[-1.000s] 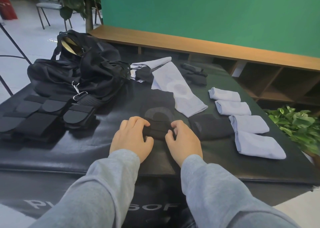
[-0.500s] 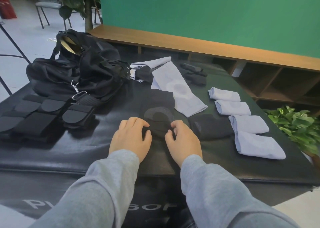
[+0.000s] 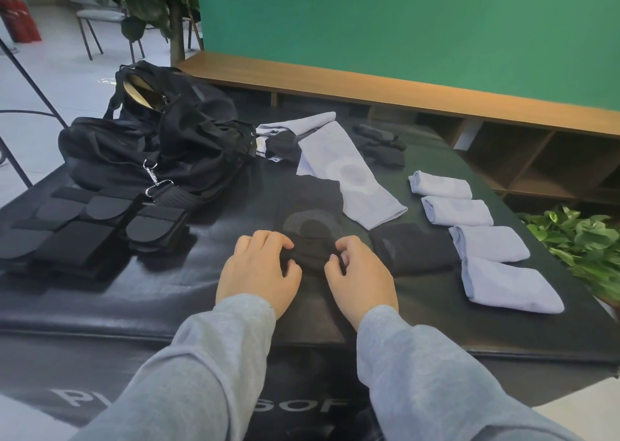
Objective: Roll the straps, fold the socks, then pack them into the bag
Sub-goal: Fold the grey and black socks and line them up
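A black sock [image 3: 310,205] with a grey ring pattern lies flat in the middle of the black mat [image 3: 134,293], its near end rolled up. My left hand [image 3: 258,269] and my right hand [image 3: 360,273] grip that rolled end from either side with curled fingers. A folded black sock [image 3: 407,251] lies just to the right. Several folded light-blue socks [image 3: 486,242] sit in a row at the right. An unfolded light-blue sock [image 3: 349,175] lies behind. The open black bag [image 3: 157,145] stands at the back left, with rolled black straps [image 3: 100,226] in front of it.
More loose socks, black ones [image 3: 380,143] and a light-blue one [image 3: 295,128], lie at the back of the mat. A wooden shelf bench [image 3: 402,95] runs behind under a green wall. A leafy plant [image 3: 583,242] stands past the mat's right edge.
Both hands have rolled the black sock's near end a little further away from me; the roll is thicker.
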The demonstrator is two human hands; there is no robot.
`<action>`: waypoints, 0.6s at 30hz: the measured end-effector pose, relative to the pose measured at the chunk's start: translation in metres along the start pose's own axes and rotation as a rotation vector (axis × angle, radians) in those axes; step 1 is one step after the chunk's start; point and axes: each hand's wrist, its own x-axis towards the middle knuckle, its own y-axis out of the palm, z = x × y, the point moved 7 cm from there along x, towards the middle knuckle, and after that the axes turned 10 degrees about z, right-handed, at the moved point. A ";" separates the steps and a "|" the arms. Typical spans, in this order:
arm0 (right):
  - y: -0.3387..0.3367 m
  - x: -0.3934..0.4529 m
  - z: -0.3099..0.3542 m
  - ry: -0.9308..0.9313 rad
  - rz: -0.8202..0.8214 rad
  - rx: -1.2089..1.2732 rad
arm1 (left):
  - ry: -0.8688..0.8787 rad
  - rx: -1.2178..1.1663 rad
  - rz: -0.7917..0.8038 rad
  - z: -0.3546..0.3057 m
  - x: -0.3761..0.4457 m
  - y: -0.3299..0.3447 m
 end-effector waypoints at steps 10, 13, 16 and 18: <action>-0.003 -0.007 0.007 -0.128 -0.070 0.009 | 0.017 -0.006 -0.021 0.001 0.000 -0.001; -0.001 -0.011 0.018 -0.258 -0.066 -0.048 | 0.022 -0.025 -0.035 -0.002 -0.002 -0.005; 0.004 -0.008 0.018 -0.261 -0.008 -0.102 | -0.010 -0.072 -0.011 -0.006 -0.007 -0.010; 0.006 -0.005 0.015 -0.241 0.009 -0.114 | -0.006 -0.080 -0.014 -0.008 -0.008 -0.012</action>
